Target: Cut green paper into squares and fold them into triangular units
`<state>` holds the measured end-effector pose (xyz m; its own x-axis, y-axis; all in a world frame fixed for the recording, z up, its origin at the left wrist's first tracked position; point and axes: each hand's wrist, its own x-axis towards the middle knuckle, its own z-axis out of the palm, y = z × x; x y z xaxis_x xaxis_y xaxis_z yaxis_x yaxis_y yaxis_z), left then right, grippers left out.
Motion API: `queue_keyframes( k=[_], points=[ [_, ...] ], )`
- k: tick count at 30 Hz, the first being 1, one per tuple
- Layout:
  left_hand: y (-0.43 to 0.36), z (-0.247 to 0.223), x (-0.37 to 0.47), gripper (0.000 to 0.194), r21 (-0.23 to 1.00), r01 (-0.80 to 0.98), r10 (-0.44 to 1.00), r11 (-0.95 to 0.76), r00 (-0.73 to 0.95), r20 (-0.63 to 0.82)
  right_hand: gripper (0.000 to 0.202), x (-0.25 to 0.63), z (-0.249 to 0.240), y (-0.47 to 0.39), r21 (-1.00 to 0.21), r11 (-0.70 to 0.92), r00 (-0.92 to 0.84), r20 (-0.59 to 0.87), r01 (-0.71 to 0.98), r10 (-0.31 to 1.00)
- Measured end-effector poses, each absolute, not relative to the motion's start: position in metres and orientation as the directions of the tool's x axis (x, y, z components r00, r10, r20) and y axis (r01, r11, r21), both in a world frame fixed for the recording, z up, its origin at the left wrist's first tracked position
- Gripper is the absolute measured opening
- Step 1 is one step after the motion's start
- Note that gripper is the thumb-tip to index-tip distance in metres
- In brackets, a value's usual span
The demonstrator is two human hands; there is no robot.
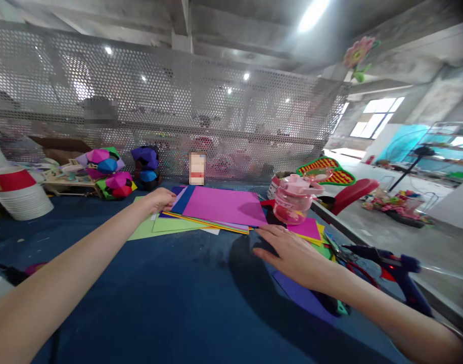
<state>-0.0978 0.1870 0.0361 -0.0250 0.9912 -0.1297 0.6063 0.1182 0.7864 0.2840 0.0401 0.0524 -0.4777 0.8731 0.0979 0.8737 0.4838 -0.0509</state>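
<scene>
A stack of coloured paper sheets (224, 205), magenta on top, lies on the dark blue table. At its left edge is my left hand (160, 200), its fingers together at the sheets' corner; what they pinch, if anything, is too small to make out. My right hand (292, 253) is spread, palm down, just beside the stack's lower right corner, with nothing visible in it. Light green sheets (171, 225) stick out under the stack at the left. Behind my right hand stands a pink transparent jar (292, 202) on more coloured paper. A purple sheet (303, 298) lies partly under my right forearm.
A dark glue gun (392, 263) and scissors (341, 253) lie at the right edge. Folded paper shapes (110, 169) stand at the back left, near stacked white cups (25, 197). A perforated metal screen (216, 116) rises behind the table (159, 303).
</scene>
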Motion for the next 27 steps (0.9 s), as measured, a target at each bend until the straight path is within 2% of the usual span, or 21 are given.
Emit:
queue_keyframes(
  k=[4, 10, 19, 24, 27],
  points=[
    [0.187, 0.039, -0.088, 0.036, 0.834, 0.490, 0.967, 0.254, -0.100, -0.236, 0.051, 0.242, 0.058, 0.055, -0.062, 0.561, -0.560, 0.044, 0.825, 0.828],
    [0.183, 0.042, -0.071, 0.037, 0.868, 0.398, 0.954, 0.298, -0.105, -0.279, 0.048, 0.188, 0.053, 0.095, -0.068, 0.629, -0.621, 0.108, 0.775, 0.777],
    [0.165, 0.080, -0.074, 0.033, 0.908, 0.338, 0.969, 0.246, -0.102, -0.225, 0.046, 0.151, 0.040, 0.140, -0.091, 0.616, -0.580, 0.253, 0.783, 0.774],
    [0.151, 0.086, -0.064, 0.028, 0.926, 0.329, 0.983, 0.183, -0.050, -0.176, 0.057, 0.137, 0.047, 0.137, -0.053, 0.686, -0.623, 0.370, 0.726, 0.689],
    [0.153, 0.085, -0.063, 0.029, 0.936, 0.328, 0.991, 0.130, -0.011, -0.134, 0.046, 0.132, 0.056, 0.141, -0.025, 0.700, -0.638, 0.389, 0.714, 0.665]
  ],
)
